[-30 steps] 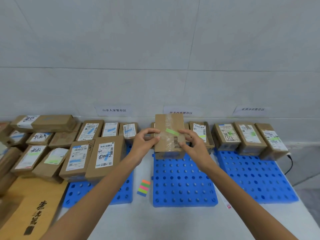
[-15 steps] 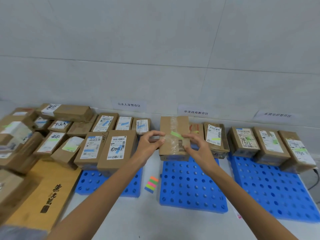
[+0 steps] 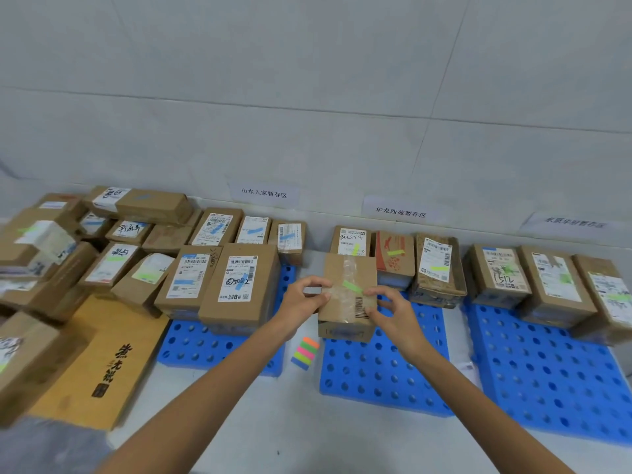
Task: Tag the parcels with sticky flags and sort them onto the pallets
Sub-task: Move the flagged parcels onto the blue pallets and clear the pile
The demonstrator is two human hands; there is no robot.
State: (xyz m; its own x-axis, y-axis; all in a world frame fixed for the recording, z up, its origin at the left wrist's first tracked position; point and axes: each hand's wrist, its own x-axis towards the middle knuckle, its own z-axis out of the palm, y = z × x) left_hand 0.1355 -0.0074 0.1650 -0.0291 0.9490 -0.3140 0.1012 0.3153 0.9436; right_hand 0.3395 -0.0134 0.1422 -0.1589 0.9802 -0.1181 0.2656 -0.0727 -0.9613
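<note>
Both my left hand (image 3: 301,299) and right hand (image 3: 393,313) pinch the flagged parcel (image 3: 345,306) by its sides with curled fingers at the middle pallet (image 3: 376,374); next, I reckon, seat it squarely and release.

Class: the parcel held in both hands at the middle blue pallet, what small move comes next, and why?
Probably set the parcel down on the middle pallet and let go. It already carries a green flag, the left hand and right hand grip its sides, and the parcels behind it on that pallet bear similar yellow-green flags.
</note>
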